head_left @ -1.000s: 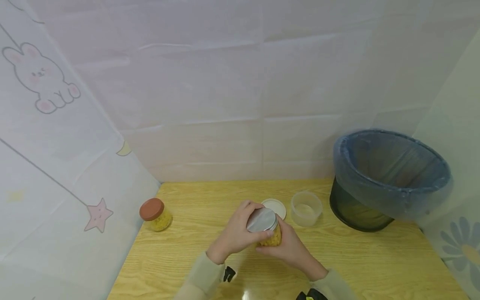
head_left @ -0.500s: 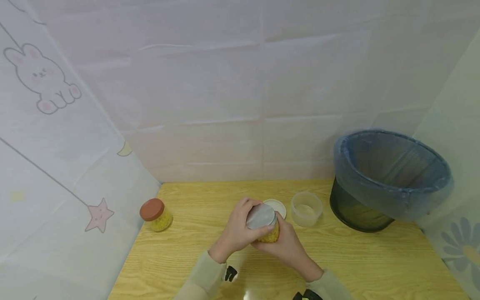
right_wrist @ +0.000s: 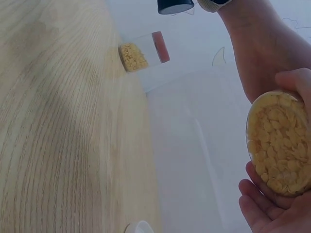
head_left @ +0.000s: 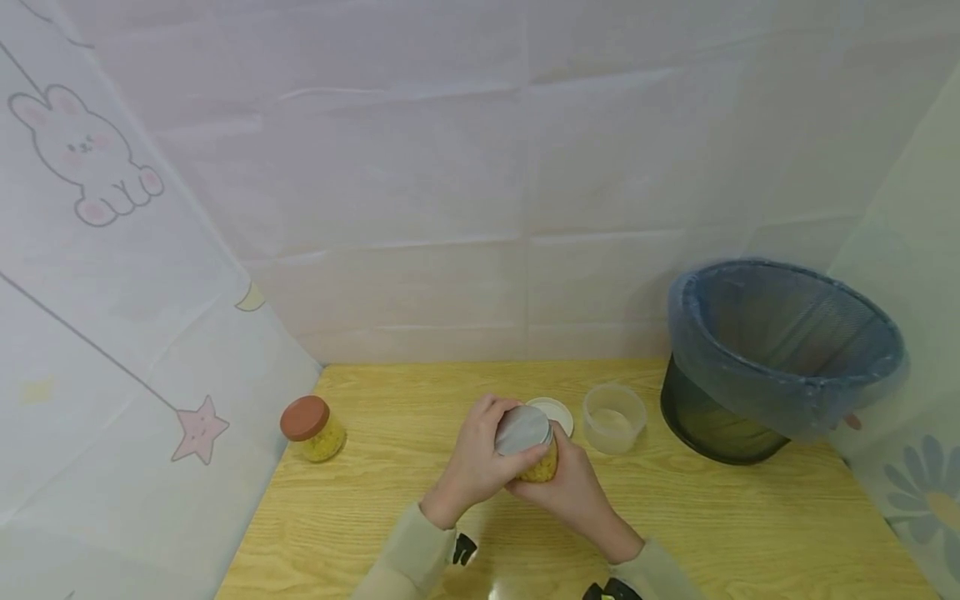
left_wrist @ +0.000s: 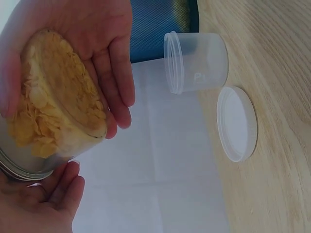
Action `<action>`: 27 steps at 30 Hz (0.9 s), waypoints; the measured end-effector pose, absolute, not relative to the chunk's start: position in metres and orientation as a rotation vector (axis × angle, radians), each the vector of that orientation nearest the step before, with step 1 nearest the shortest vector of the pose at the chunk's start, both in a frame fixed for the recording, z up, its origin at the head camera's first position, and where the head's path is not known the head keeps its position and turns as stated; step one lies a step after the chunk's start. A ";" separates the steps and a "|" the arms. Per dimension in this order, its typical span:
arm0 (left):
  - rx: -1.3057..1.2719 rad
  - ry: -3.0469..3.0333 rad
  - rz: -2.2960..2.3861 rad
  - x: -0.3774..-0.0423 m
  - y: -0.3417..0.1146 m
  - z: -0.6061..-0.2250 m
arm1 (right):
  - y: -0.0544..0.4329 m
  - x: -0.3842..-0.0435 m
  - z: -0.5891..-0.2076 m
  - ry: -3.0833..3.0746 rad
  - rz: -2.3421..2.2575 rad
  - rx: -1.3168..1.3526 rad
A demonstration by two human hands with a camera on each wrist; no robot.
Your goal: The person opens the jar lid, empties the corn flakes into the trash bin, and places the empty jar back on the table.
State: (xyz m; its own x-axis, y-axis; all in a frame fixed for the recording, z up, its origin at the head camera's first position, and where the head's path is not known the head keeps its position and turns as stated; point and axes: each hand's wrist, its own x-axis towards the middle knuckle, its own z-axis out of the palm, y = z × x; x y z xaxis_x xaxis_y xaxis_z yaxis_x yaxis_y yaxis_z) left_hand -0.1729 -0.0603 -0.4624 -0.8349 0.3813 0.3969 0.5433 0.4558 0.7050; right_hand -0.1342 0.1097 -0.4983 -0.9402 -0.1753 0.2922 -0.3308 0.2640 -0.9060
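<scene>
Wood-grained table (head_left: 345,517) is spreading out below, and above it the left hand (head_left: 471,467) is gripping the silver lid (head_left: 522,429) while the right hand (head_left: 573,496) is cupping the flake-filled jar (head_left: 542,469). It's hanging between them, neither nearer, both touching, its long axis tilting: lid end leaning up and leftward, base down toward the right. Just past them, a white cap (head_left: 553,414) is lying beside a clear tub (head_left: 615,432).

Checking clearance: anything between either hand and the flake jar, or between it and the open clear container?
Hands: nothing visible; left hand grips the silver lid, right hand the jar. Toward the clear container: only the right hand itself; the white lid lies flat beside the container.
</scene>
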 end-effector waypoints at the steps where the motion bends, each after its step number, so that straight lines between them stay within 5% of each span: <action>1: -0.803 -2.524 -1.313 -0.173 -0.060 -0.462 | 0.109 -0.134 -0.498 -2.391 1.760 0.467; 15: -0.601 -2.493 -1.193 -0.170 -0.053 -0.468 | 0.101 -0.141 -0.504 -2.425 1.507 0.336; 27: -0.729 -2.670 -1.205 -0.172 -0.062 -0.464 | 0.108 -0.142 -0.508 -2.444 1.444 0.368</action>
